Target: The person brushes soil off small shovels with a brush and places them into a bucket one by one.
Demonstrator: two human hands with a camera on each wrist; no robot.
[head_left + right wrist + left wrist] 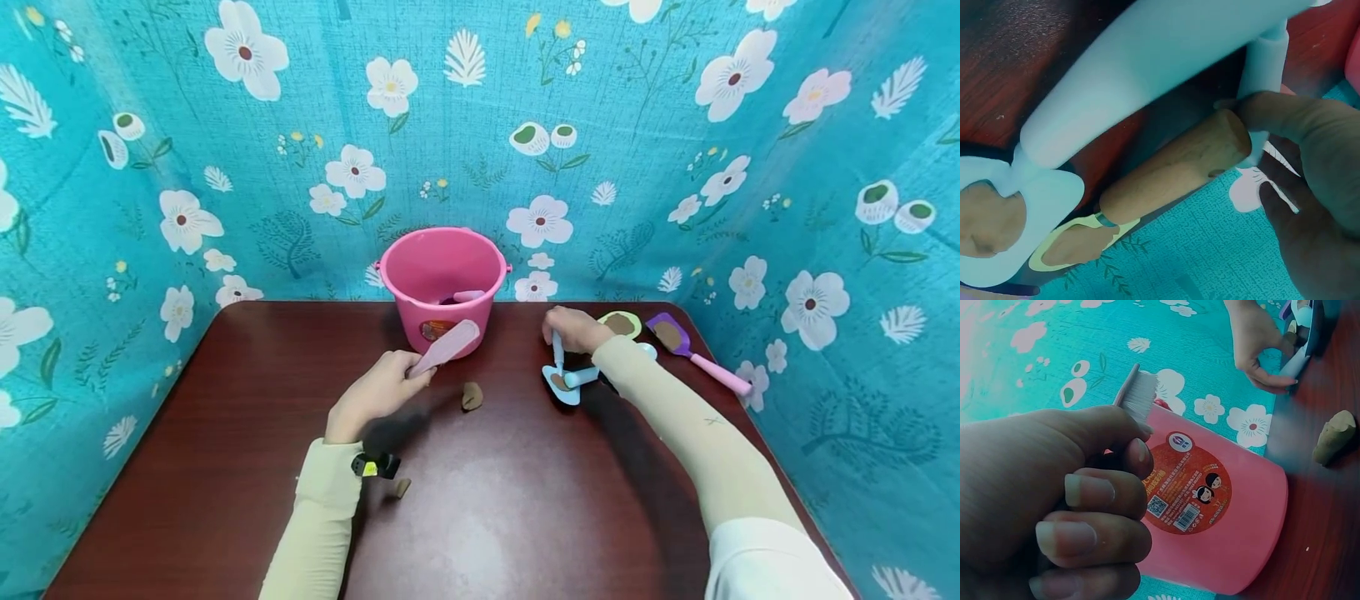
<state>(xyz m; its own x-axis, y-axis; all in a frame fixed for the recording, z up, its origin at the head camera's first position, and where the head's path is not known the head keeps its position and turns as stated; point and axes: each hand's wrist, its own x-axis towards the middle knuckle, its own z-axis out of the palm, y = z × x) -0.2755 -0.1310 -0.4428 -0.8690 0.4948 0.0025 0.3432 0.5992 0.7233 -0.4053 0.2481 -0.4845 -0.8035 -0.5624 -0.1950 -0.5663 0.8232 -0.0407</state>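
Observation:
My left hand (377,397) grips a pink brush (448,346) in front of the pink bucket (405,310). Its white bristles (1140,394) show in the left wrist view. At the right, my right hand (576,329) pinches the handle of a light blue toy shovel (552,398), whose blade bears brown clay-like stuff. Across that blade lies the thick blue handle (582,377) of a second blue shovel (1054,194), also with brown on it. A wooden handle (1175,169) runs close by my right fingers to a green-edged blade (633,325).
A purple shovel (683,347) with a pink handle lies at the table's right edge, brown stuff on its blade. Brown lumps, one at mid-table (472,397) and a smaller lump (402,488) near my left wrist, lie on the dark table (247,400). Inside the bucket is a pinkish object (469,296). Flowered cloth (465,150) hangs behind.

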